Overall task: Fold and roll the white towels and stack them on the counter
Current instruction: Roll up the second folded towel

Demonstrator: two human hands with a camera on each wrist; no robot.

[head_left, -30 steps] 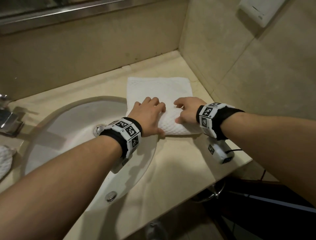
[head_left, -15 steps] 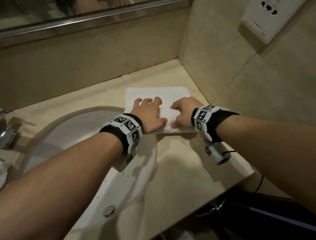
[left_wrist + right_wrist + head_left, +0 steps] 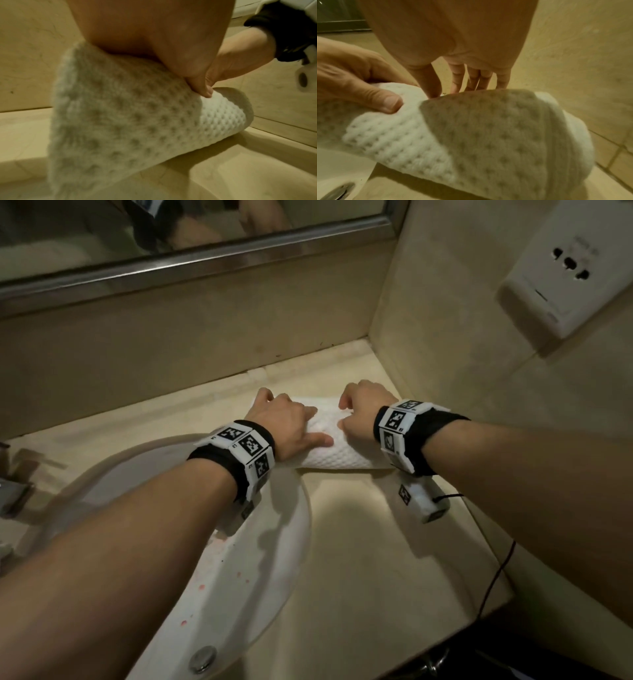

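Note:
A white waffle-weave towel [image 3: 337,455] lies as a thick roll on the beige counter [image 3: 376,577], close to the corner where the back and right walls meet. My left hand [image 3: 287,422] grips its left half, thumb on the near side and fingers curled over the top. My right hand [image 3: 359,412] grips the right half the same way. In the left wrist view the roll [image 3: 137,121] fills the frame under my palm. The right wrist view shows the roll [image 3: 488,135] with my right fingers [image 3: 471,78] reaching down behind it. The flat tail of the towel is hidden.
A white sink basin [image 3: 270,542] with a metal drain cap [image 3: 202,660] sits just left of the towel. A faucet [image 3: 13,491] is at the far left. A mirror [image 3: 171,234] runs along the back wall; a wall socket [image 3: 565,275] is on the right. A black cable [image 3: 496,577] hangs off the counter edge.
Both hands have rolled the towel away from me toward the back wall. The flat part seen ahead of the roll before is now wound in.

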